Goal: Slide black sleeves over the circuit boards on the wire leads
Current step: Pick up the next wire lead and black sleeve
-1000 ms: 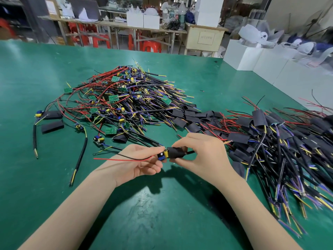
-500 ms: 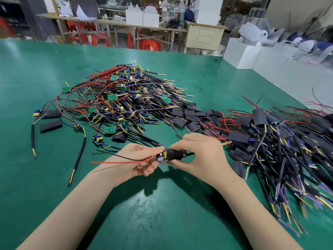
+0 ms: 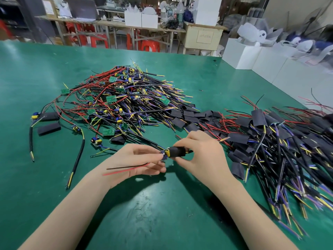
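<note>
The person's right hand (image 3: 201, 156) pinches a short black flexible sleeve (image 3: 177, 151) between thumb and fingertips, just above the green table (image 3: 54, 177). The left hand (image 3: 137, 163) pinches the exposed end of a small circuit board with a yellow component (image 3: 166, 153), its thin red and black wire leads (image 3: 126, 168) trailing out across the left palm. The sleeve covers most of the board; only the yellow and blue end pokes out at the left.

From here, I reckon the sleeve could snag on that raised yellow part and bunch up instead of sliding over, especially if pushed crookedly. Pulling hard on the thin leads might strain their joints at the board. A loose pinch could let the sleeve slip back off along the wires on the right.

The sleeve looks matte, soft and slightly flattened. Behind, a tangled heap of bare green boards with coloured wires (image 3: 122, 98) lies near a pile of already sleeved leads (image 3: 270, 134) to the right.
</note>
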Available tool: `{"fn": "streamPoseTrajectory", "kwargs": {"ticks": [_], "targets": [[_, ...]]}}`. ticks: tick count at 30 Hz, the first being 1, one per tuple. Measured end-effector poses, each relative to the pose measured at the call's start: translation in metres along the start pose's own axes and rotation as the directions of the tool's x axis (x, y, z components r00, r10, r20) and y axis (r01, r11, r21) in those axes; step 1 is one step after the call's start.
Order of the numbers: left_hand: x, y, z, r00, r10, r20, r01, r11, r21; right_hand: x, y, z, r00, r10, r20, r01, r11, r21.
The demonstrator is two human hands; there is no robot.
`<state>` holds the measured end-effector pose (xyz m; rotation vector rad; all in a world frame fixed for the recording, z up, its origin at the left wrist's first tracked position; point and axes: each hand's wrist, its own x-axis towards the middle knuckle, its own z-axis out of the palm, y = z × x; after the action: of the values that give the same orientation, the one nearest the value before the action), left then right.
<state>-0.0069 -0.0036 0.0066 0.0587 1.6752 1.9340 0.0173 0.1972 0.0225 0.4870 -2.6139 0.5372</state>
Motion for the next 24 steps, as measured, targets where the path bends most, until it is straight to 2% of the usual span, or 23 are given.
{"fn": "streamPoseTrajectory", "kwargs": {"ticks": [5, 8, 13, 20, 24], "targets": [[0.0027, -0.0064, 0.0039, 0.979, 0.155, -0.129, -0.134, 0.978, 0.160, 0.0005, -0.0021, 0.0048, 0.999, -0.013, 0.029, 0.014, 0.999, -0.035], [0.0019, -0.0073, 0.0061, 0.973, 0.211, -0.094, -0.181, 0.948, 0.261, 0.0013, -0.0002, 0.0049, 0.996, -0.014, 0.087, 0.017, 0.999, -0.036], [0.0010, -0.0057, 0.0048, 0.956, 0.291, -0.049, -0.256, 0.900, 0.354, 0.0021, 0.0019, 0.0024, 0.994, -0.034, 0.108, 0.028, 0.998, 0.060], [-0.0007, -0.0072, 0.0039, 0.887, 0.461, 0.016, -0.405, 0.761, 0.508, 0.0039, 0.0039, -0.0008, 0.989, -0.006, 0.149, -0.024, 0.980, 0.197], [-0.0011, -0.0083, 0.0019, 0.879, 0.475, 0.053, -0.420, 0.716, 0.558, 0.0032, 0.0033, 0.0012, 0.987, -0.025, 0.161, -0.011, 0.976, 0.216]]}}
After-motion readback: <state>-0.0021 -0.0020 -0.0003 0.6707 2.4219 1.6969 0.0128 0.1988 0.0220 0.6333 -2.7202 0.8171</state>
